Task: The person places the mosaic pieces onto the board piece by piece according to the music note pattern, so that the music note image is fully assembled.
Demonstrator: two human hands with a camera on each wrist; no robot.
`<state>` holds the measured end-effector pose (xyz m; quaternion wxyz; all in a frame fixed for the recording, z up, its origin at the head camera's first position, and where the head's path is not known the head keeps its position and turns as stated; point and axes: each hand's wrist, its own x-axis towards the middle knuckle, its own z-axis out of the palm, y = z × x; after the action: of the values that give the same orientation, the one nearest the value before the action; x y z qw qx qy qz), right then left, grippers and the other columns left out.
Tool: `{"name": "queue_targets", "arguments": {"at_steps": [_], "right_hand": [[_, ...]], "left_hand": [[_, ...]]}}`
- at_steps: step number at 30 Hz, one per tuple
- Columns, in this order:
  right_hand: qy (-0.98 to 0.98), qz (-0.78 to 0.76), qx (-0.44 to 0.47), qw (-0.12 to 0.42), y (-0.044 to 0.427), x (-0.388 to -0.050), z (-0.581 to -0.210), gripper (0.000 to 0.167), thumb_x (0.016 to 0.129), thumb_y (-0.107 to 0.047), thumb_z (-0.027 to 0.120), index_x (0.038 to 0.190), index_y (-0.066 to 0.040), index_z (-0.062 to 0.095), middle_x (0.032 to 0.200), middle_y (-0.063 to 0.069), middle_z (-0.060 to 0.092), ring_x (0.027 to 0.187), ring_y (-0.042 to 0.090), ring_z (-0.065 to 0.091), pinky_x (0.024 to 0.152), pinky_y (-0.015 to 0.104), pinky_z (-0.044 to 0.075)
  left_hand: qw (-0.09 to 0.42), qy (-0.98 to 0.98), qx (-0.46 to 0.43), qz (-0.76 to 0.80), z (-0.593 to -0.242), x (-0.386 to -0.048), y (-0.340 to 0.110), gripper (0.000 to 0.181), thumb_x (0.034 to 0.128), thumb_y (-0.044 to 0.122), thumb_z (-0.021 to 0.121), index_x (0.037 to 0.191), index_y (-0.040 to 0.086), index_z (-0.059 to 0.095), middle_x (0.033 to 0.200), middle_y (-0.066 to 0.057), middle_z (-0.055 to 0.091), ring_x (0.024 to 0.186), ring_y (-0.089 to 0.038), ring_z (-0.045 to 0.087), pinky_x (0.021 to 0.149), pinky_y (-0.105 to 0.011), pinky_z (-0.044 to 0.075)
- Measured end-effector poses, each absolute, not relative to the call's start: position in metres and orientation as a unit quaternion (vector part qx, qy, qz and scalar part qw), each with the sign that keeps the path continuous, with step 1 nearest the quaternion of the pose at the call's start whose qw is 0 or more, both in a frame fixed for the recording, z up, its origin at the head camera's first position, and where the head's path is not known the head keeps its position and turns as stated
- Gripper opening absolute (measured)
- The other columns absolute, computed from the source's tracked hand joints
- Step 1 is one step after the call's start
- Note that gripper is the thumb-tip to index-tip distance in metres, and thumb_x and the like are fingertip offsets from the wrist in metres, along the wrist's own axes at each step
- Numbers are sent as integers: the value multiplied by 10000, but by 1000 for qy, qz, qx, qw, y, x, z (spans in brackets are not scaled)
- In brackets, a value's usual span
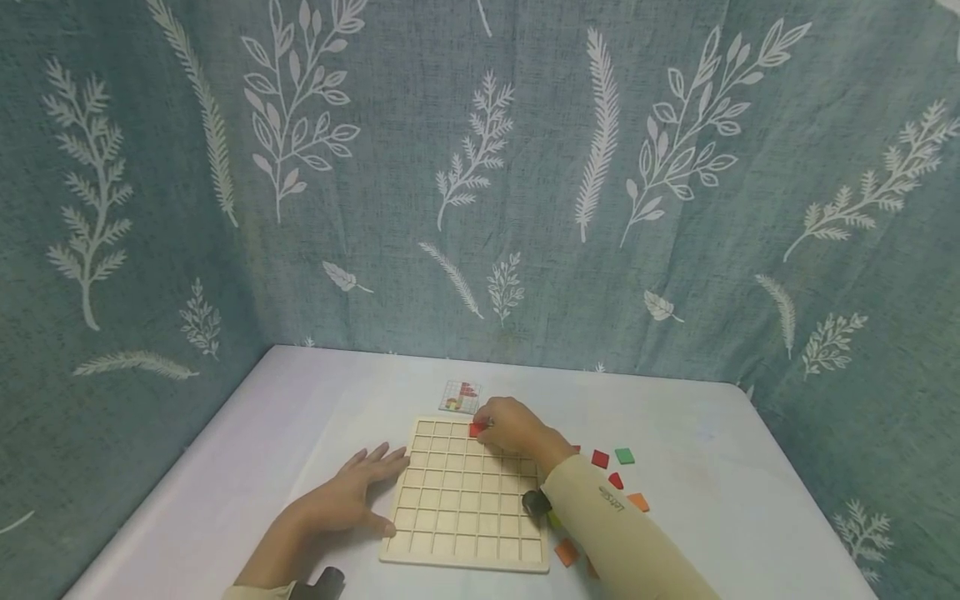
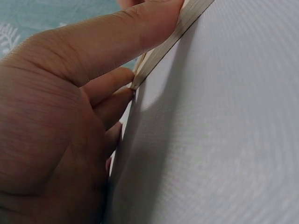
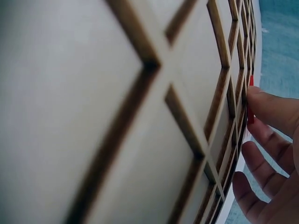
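A square wooden grid board [image 1: 450,502] lies on the white table. My right hand [image 1: 516,427] pinches a red tile [image 1: 476,430] between thumb and fingers at a cell in the board's far row. In the right wrist view the same red tile [image 3: 251,80] shows edge-on beside the thumb, against the grid. My left hand [image 1: 348,493] rests at the board's left side, its fingers spread and relaxed. Its thumb [image 2: 135,32] touches the board's wooden edge [image 2: 161,51] in the left wrist view.
Beyond the board lies a small picture card [image 1: 460,397] with a grid pattern. Loose pieces lie to the right, among them a red tile [image 1: 600,459], a green tile [image 1: 625,456] and an orange tile [image 1: 566,552]. The right forearm partly covers others. A patterned curtain [image 1: 480,208] stands behind the table.
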<state>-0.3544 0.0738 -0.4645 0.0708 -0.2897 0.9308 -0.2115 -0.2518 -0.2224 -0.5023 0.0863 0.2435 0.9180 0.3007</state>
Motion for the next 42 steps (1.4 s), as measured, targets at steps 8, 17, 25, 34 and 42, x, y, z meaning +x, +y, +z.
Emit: {"name": "queue_targets", "arguments": {"at_steps": [8, 17, 25, 34, 42], "right_hand": [[931, -207, -289, 79, 72, -357, -467, 215, 878, -192, 729, 1081, -120, 744, 1053, -39, 654, 1049, 182, 600, 928, 333, 502], [928, -201, -309, 63, 70, -357, -467, 214, 877, -196, 734, 1076, -119, 747, 1009, -48, 656, 1000, 156, 611, 897, 307, 511], [932, -196, -294, 75, 69, -357, -467, 247, 882, -212, 730, 1111, -121, 738, 1041, -39, 657, 1026, 162, 608, 908, 309, 508], [937, -171, -295, 79, 69, -356, -465, 266, 887, -236, 722, 1132, -134, 738, 1000, -59, 642, 991, 153, 602, 920, 322, 501], [929, -195, -309, 64, 80, -356, -466, 345, 896, -205, 701, 1218, -83, 681, 1157, 23, 654, 1112, 208, 594, 989, 342, 473]], "left_hand": [[86, 915, 248, 306, -503, -252, -223, 1118, 541, 560, 826, 1472, 87, 428, 1561, -96, 305, 1459, -368, 111, 1158, -565, -12], [76, 914, 269, 293, -499, -251, -224, 1169, 512, 604, 817, 1461, 42, 429, 1550, -147, 309, 1447, -415, 111, 1149, -595, 3], [78, 914, 274, 288, -501, -253, -225, 1148, 538, 613, 810, 1465, 55, 428, 1554, -123, 310, 1452, -399, 110, 1154, -580, 5], [82, 916, 262, 292, -502, -252, -223, 1120, 552, 591, 814, 1469, 76, 430, 1554, -121, 311, 1451, -394, 122, 1154, -580, 9], [81, 917, 260, 290, -500, -251, -224, 1122, 551, 587, 817, 1470, 73, 428, 1555, -116, 311, 1451, -393, 122, 1156, -577, 7]]}}
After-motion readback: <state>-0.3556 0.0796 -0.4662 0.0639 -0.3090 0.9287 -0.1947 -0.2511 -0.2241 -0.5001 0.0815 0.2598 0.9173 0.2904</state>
